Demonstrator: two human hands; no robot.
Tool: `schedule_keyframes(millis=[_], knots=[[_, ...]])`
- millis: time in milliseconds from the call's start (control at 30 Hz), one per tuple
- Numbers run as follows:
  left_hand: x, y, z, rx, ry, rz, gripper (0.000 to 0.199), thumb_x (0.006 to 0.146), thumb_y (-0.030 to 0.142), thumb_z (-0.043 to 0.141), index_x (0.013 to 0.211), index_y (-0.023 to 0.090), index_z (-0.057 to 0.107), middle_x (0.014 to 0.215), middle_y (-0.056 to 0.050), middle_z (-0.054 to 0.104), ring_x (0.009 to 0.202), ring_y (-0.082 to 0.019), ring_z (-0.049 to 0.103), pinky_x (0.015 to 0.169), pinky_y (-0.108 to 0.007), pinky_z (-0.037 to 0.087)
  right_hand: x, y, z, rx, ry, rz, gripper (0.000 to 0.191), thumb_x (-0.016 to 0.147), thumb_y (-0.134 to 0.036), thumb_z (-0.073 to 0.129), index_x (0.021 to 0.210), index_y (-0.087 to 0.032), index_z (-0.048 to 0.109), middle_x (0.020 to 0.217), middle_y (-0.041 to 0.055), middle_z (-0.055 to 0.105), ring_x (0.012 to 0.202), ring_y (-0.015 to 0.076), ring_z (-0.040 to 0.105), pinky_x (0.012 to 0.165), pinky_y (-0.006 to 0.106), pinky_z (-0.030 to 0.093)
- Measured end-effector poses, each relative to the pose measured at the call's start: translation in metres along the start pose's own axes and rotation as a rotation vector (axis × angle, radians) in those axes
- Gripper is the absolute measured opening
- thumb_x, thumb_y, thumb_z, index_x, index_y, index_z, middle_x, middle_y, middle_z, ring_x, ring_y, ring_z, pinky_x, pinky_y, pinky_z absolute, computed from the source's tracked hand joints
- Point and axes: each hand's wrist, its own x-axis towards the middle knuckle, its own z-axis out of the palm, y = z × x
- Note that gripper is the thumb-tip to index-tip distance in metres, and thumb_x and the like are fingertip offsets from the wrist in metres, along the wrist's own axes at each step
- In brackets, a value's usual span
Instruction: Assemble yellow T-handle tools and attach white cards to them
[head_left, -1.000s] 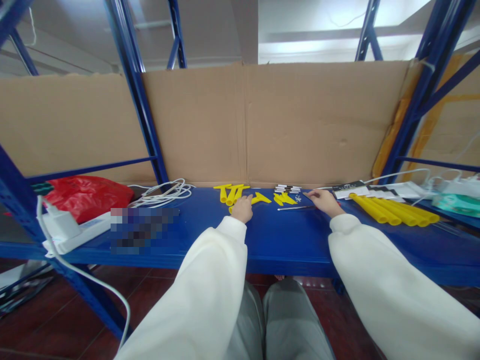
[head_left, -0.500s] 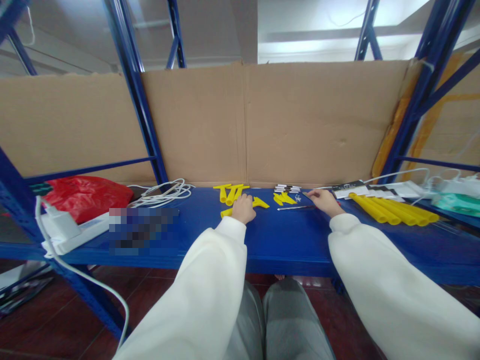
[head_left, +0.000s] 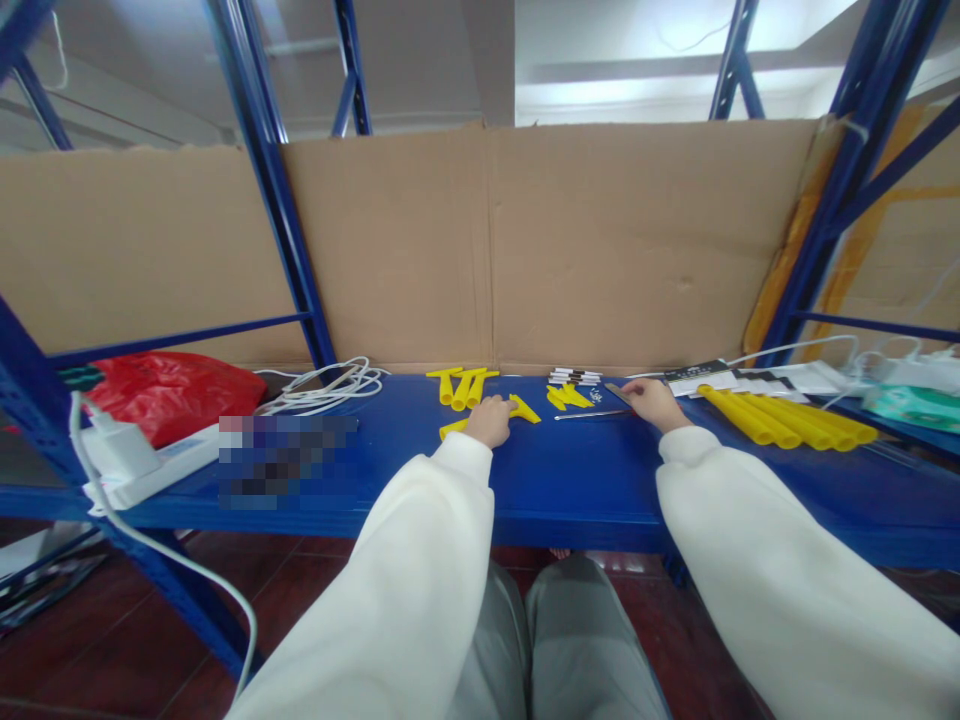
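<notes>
My left hand (head_left: 490, 422) is closed around the middle of a yellow T-shaped plastic tool (head_left: 523, 409). Its flared head sticks out to the right of my fingers and its handle end to the left. Between the fingertips of my right hand (head_left: 652, 402) is a small thin flat strip (head_left: 619, 393), too small to name surely. Left of that hand lie small yellow plastic pieces (head_left: 570, 396), a few tiny silvery bits (head_left: 595, 395) and a thin screwdriver-like rod (head_left: 589, 414). Several more yellow T-shaped tools (head_left: 463, 388) rest beyond my left hand.
Several yellow tubes (head_left: 784, 420) lie at the right on the blue shelf (head_left: 570, 480). Small black-and-white packs (head_left: 575, 377) sit at the back, before a cardboard wall (head_left: 600, 250). At the left are a white cable coil (head_left: 330, 385), a red bag (head_left: 180, 390) and a power strip (head_left: 169, 470).
My left hand has shifted slightly toward me with the T-shaped tool, showing more of its head. In my right fingertips the thin strip now shows more clearly.
</notes>
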Motion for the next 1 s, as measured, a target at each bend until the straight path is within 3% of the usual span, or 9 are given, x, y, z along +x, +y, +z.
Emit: schedule_keyframes(millis=[267,567,700,833,1000], knots=[[0.001,0.0,0.003,-0.065,0.016,0.034,0.055,0.087,0.008,0.055,0.139,0.024,0.064,0.125,-0.012,0.068,0.12,-0.027,0.063,0.103,-0.034,0.049,0.01,0.018,0.005,-0.04,-0.047,0.007,0.025,0.07,-0.002,0.064,0.08,-0.019,0.079,0.087,0.0062,0.079,0.087,0.0235,0.073,0.08,0.027,0.055],[0.005,0.001,0.007,-0.201,0.066,0.029,0.047,0.088,0.009,0.058,0.133,0.02,0.068,0.131,-0.011,0.07,0.124,-0.026,0.063,0.108,-0.034,0.047,0.015,0.027,0.004,-0.238,-0.015,0.052,0.026,0.077,-0.013,0.064,0.098,-0.016,0.08,0.101,0.0117,0.079,0.1,0.0287,0.072,0.087,0.031,0.055],[0.005,0.002,0.007,-0.207,0.061,0.019,0.046,0.088,0.01,0.058,0.132,0.021,0.068,0.132,-0.01,0.07,0.125,-0.026,0.063,0.109,-0.034,0.047,0.02,0.027,0.007,-0.318,-0.052,0.081,0.027,0.087,-0.032,0.061,0.092,-0.014,0.079,0.102,0.018,0.077,0.103,0.0327,0.071,0.088,0.037,0.054],[0.006,0.003,0.009,-0.206,0.078,0.022,0.044,0.089,0.01,0.059,0.13,0.021,0.07,0.131,-0.009,0.07,0.123,-0.025,0.064,0.11,-0.033,0.046,0.024,0.024,0.011,-0.352,-0.062,0.181,0.054,0.083,-0.064,0.06,0.091,-0.014,0.078,0.101,0.0223,0.074,0.107,0.0368,0.068,0.088,0.044,0.053],[0.006,0.004,0.011,-0.195,0.082,0.027,0.044,0.09,0.012,0.059,0.131,0.022,0.069,0.13,-0.009,0.07,0.123,-0.025,0.065,0.11,-0.033,0.046,0.026,0.023,0.013,-0.354,-0.027,0.23,0.055,0.08,-0.065,0.061,0.094,-0.014,0.076,0.106,0.0225,0.073,0.109,0.0373,0.067,0.091,0.049,0.051]])
